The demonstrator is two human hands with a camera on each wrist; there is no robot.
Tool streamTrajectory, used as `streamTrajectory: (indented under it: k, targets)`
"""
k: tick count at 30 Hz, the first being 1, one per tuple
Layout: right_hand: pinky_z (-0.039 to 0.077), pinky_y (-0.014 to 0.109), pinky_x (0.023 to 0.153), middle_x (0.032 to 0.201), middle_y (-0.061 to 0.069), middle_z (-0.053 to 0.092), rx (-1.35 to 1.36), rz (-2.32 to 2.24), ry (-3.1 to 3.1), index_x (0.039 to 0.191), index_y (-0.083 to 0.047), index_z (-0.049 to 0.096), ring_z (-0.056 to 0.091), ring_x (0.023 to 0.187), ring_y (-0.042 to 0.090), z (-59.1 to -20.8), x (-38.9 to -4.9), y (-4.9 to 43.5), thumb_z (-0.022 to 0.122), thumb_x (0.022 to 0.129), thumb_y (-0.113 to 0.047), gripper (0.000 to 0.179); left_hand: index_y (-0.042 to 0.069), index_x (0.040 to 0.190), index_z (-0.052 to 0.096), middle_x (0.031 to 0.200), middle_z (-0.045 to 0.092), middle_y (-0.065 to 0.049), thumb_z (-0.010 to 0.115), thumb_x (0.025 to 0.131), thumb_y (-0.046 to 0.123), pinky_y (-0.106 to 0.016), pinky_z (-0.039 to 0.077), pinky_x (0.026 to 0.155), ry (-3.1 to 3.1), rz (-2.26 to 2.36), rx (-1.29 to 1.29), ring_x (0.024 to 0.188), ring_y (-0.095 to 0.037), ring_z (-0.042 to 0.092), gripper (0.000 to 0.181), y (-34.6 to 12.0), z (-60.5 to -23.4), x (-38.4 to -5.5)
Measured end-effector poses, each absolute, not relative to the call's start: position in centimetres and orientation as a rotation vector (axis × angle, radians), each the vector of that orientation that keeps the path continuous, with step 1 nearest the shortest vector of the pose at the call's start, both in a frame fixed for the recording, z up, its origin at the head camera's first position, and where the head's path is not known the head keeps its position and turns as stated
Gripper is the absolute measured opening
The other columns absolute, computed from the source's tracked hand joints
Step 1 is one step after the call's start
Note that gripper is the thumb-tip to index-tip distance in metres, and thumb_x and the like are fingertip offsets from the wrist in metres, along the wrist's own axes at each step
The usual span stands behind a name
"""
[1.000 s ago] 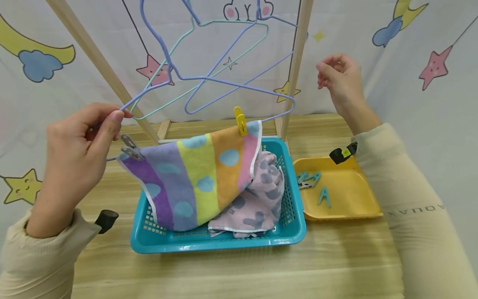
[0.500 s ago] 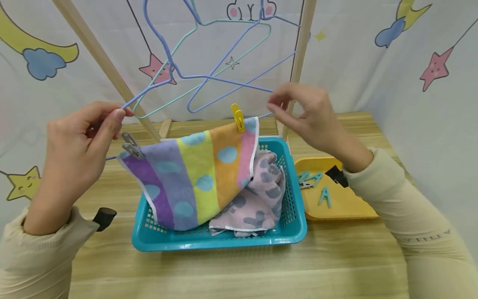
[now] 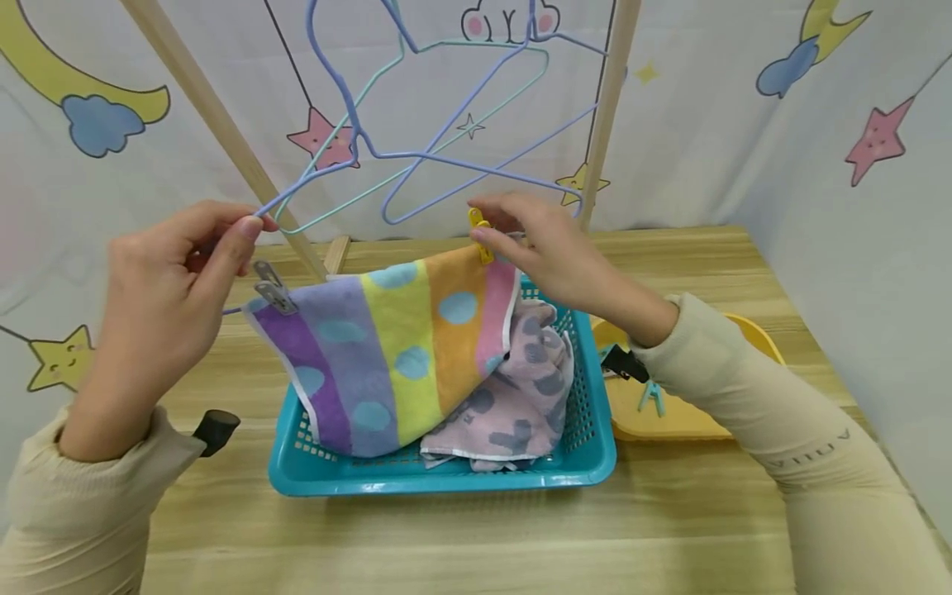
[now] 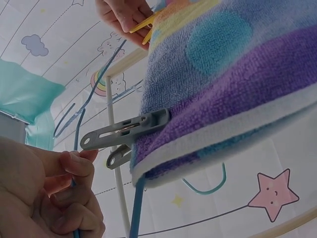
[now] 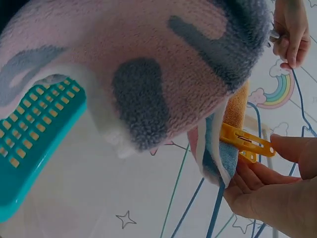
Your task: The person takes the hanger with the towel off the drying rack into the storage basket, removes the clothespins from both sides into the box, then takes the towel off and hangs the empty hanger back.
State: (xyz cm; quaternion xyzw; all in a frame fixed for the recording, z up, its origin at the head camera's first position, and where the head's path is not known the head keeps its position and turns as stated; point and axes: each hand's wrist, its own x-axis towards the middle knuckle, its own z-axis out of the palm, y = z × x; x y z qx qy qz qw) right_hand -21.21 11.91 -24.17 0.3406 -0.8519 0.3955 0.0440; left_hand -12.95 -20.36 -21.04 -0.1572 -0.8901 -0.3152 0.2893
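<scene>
My left hand [image 3: 174,318] pinches one arm of a periwinkle wire hanger [image 3: 461,161] between thumb and fingers. Over the hanger's lower bar hangs a striped, dotted towel [image 3: 412,355]. A grey clothespin [image 3: 273,289] clamps the towel's left end; in the left wrist view the same grey clothespin [image 4: 131,130] sits just beyond the left fingertips. At the towel's right end my right hand [image 3: 561,252] has thumb and fingers on a yellow clothespin [image 3: 479,235]. In the right wrist view, thumb and fingers lie on opposite handles of this yellow clothespin [image 5: 247,141], which still bites the towel.
Beneath the towel stands a teal basket [image 3: 446,483] holding a crumpled pink-and-grey towel [image 3: 521,388]. To its right a yellow tray [image 3: 669,421], partly behind the right sleeve, holds teal clothespins [image 3: 651,398]. More hangers [image 3: 387,186] hang between wooden posts [image 3: 610,107] behind.
My right hand has come in from the upper right, past the hanger's right end, to the yellow clothespin. The left hand keeps its hold on the hanger.
</scene>
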Motion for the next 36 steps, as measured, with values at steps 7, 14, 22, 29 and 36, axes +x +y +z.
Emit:
streamTrajectory:
  k: [7, 14, 22, 29, 36]
  targets:
    - [0.051, 0.034, 0.090, 0.111, 0.008, 0.070, 1.005, 1.382, -2.500, 0.118, 0.001, 0.066, 0.065, 0.103, 0.017, -24.5, -21.3, 11.9, 0.067, 0.097, -0.010, 0.024, 0.004, 0.112, 0.073, 0.074, 0.053, 0.005, 0.057, 0.102, 0.012, -0.018, 0.028, 0.049, -2.391, -0.826, -0.415, 0.057, -0.005, 0.038, 0.020, -20.3, -21.2, -13.0]
    - [0.052, 0.034, 0.086, 0.099, 0.008, 0.072, 1.121, 1.450, -2.110, 0.100, 0.004, 0.071, 0.065, 0.098, 0.015, -25.7, -20.7, 11.8, 0.069, 0.092, 0.001, 0.009, 0.005, 0.112, 0.074, 0.074, 0.055, 0.008, 0.058, 0.102, 0.013, -0.017, 0.028, 0.048, -2.384, -0.851, -0.391, 0.059, -0.005, 0.041, 0.020, -20.4, -21.2, -13.0]
    - [0.055, 0.036, 0.084, 0.096, 0.015, 0.072, 1.175, 1.602, -1.850, 0.095, 0.009, 0.068, 0.068, 0.091, 0.022, -26.1, -20.5, 12.0, 0.065, 0.089, 0.013, 0.008, 0.005, 0.110, 0.075, 0.072, 0.053, 0.008, 0.058, 0.102, 0.013, -0.018, 0.024, 0.046, -2.373, -0.843, -0.384, 0.054, -0.005, 0.035, 0.020, -20.4, -21.0, -13.0]
    - [0.054, 0.040, 0.088, 0.100, 0.019, 0.070, 1.180, 1.665, -1.810, 0.098, 0.012, 0.065, 0.067, 0.095, 0.025, -25.7, -20.3, 12.6, 0.063, 0.088, 0.018, 0.011, 0.004, 0.108, 0.075, 0.072, 0.053, 0.007, 0.059, 0.102, 0.012, -0.019, 0.025, 0.046, -2.372, -0.847, -0.400, 0.054, -0.004, 0.036, 0.019, -20.3, -21.1, -13.0]
    - [0.052, 0.029, 0.082, 0.100, 0.021, 0.067, 1.219, 1.576, -1.923, 0.110, 0.013, 0.064, 0.063, 0.091, 0.020, -25.9, -20.1, 14.4, 0.065, 0.085, 0.020, 0.025, 0.004, 0.109, 0.074, 0.073, 0.053, 0.007, 0.058, 0.102, 0.014, -0.018, 0.026, 0.048, -2.379, -0.844, -0.370, 0.056, -0.005, 0.037, 0.020, -20.3, -21.0, -13.0]
